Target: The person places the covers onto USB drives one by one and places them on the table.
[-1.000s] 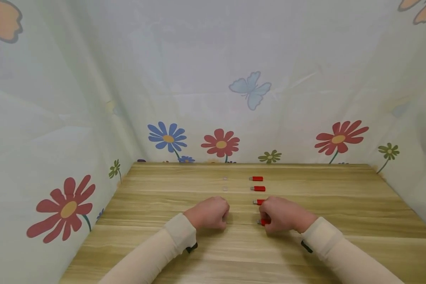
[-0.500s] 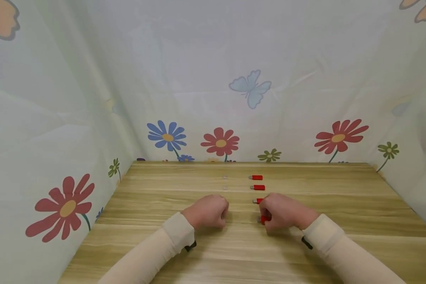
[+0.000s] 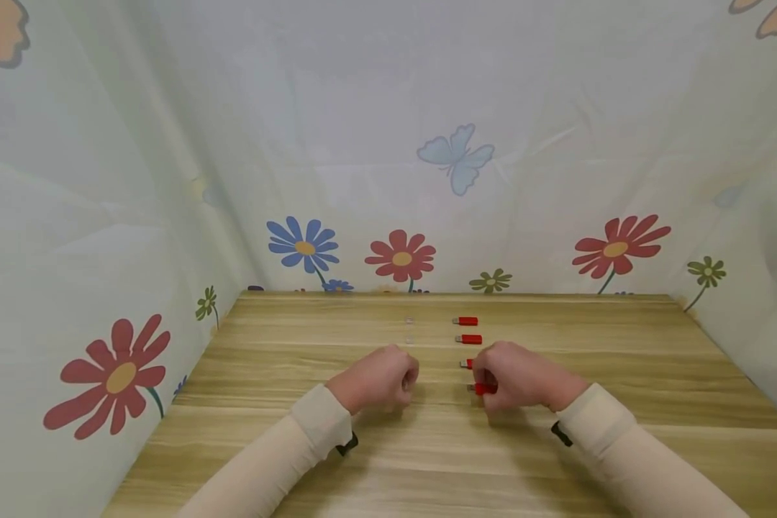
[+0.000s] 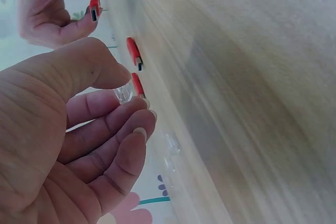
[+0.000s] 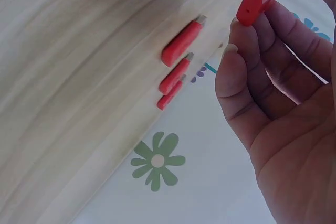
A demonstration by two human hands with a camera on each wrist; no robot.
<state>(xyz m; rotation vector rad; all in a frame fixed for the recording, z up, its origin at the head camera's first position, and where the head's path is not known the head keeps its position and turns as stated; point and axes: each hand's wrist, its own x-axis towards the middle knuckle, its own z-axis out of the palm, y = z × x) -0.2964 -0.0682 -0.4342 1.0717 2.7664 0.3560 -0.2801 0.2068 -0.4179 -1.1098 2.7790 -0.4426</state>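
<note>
My left hand point(image 3: 377, 379) pinches a small clear cap point(image 4: 124, 93) between thumb and forefinger, seen in the left wrist view; the head view hides it. Opposite, my right hand point(image 3: 518, 378) pinches a red USB stick point(image 3: 485, 389) by its body, metal plug pointing left toward my left hand. The right wrist view shows that stick point(image 5: 257, 4) held off the table. A gap separates stick and cap. Three more red sticks lie on the table beyond the right hand: the nearest point(image 3: 467, 364) partly covered by it, then a middle one point(image 3: 471, 339) and a far one point(image 3: 467, 321).
Two clear caps lie on the wooden table point(image 3: 285, 324), one point(image 3: 410, 339) nearer and one point(image 3: 409, 321) farther, left of the red sticks. A flower-print curtain point(image 3: 356, 165) stands behind the table and along both sides.
Both hands have moved slightly up in the head view, which has itself shifted a little. The right hand has raised its red stick, and more of the stick's red body shows.
</note>
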